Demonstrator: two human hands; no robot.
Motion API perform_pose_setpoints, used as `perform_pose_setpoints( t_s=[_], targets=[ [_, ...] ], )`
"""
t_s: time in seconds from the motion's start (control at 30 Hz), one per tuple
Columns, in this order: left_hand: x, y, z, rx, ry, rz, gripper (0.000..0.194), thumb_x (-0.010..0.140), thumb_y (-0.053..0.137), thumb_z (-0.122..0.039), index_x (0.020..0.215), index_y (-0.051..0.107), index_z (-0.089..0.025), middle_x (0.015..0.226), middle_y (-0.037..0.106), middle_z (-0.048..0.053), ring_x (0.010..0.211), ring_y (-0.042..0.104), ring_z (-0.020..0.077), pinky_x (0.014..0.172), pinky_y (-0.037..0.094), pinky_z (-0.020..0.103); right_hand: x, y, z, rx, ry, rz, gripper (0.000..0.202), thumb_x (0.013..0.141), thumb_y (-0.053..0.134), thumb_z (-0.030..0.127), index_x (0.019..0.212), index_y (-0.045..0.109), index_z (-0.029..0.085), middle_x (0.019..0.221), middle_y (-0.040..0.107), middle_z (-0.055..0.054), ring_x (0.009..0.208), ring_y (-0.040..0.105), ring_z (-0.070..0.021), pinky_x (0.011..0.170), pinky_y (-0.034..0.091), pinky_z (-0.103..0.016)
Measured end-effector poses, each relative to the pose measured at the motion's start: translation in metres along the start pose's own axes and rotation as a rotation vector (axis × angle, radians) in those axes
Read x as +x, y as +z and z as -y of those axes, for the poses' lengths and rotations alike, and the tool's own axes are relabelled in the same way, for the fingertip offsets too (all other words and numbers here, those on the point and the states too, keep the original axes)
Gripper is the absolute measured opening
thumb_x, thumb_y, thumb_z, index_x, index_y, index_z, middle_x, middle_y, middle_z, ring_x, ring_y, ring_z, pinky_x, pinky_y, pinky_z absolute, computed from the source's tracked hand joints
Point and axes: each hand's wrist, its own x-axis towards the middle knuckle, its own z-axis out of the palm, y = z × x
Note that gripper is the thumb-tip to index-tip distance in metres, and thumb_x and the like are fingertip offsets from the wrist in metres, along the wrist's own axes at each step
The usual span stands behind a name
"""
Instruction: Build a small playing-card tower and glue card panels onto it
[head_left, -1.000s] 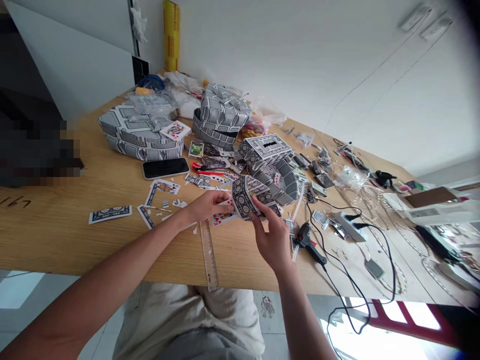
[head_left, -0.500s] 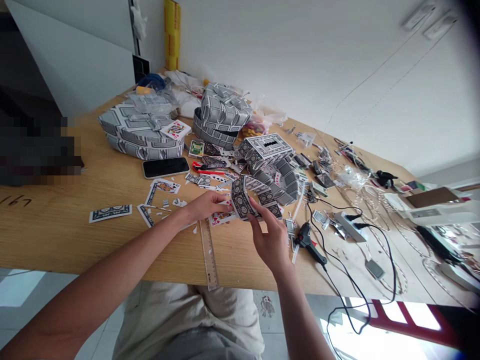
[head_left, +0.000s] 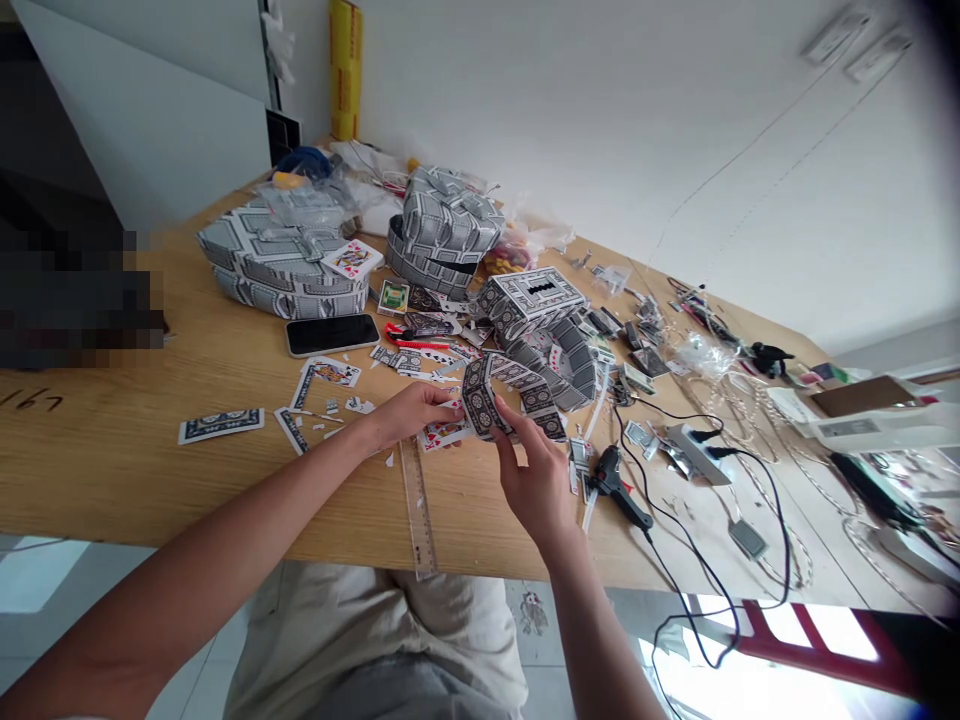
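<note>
A curved strip of black-and-white patterned cards [head_left: 480, 397] is pinched between the thumb and fingers of my right hand [head_left: 531, 470]. My left hand [head_left: 412, 412] grips a face card [head_left: 444, 432] with red figures, at the left end of the strip. Below my left hand lies a clear ruler [head_left: 418, 510], reaching the table's front edge. Cut card pieces [head_left: 330, 372] and small scraps are scattered left of my hands. Behind the strip stands a patterned card box [head_left: 532, 300] beside an open ring of folded cards [head_left: 574, 365].
A phone [head_left: 332, 335] lies behind the scraps, near a red cutter [head_left: 412, 338]. Large card-covered boxes [head_left: 285, 255] stand farther back. On the right are a black glue gun [head_left: 621, 488], a power strip [head_left: 701, 452] and tangled cables.
My right hand has shifted slightly left, and the card strip has turned a little with it. My left hand stays almost still.
</note>
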Motion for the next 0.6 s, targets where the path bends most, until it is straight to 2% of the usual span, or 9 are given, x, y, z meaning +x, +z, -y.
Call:
perform_pose_setpoints(
  t_s=[0.2,0.43,0.6],
  targets=[
    [0.0012,0.0007,0.0004,-0.012,-0.036,-0.019,0.033,0.074,0.09,-0.047,0.081,0.083,-0.016,0.078,0.081,0.008,0.068,0.071,0.0194,0.068,0.057,0.031,-0.0042,0.0028,-0.0025,-0.039,0.002,0.021,0.038,0.111,0.056,0.018,0.147,0.067,0.022,0.115,0.082,-0.012,0.097,0.079,-0.0261,0.084,0.063,-0.036],
    [0.0032,-0.0025,0.0043,0.018,-0.048,-0.063,0.023,0.072,0.087,-0.037,0.083,0.084,-0.016,0.09,0.084,0.009,0.082,0.074,0.0227,0.076,0.058,0.033,-0.0072,0.0078,-0.0081,-0.009,-0.015,0.073,0.038,0.112,0.053,0.016,0.148,0.066,0.021,0.11,0.081,-0.012,0.094,0.076,-0.0273,0.083,0.061,-0.039],
    [0.0048,-0.0041,0.0085,0.003,-0.076,-0.083,0.025,0.072,0.086,-0.039,0.083,0.083,-0.016,0.092,0.084,0.009,0.082,0.074,0.0229,0.078,0.06,0.035,-0.0084,0.0096,-0.0098,-0.013,-0.022,0.094,0.04,0.112,0.051,0.015,0.148,0.064,0.024,0.114,0.081,-0.012,0.097,0.076,-0.0278,0.091,0.061,-0.043]
  ],
)
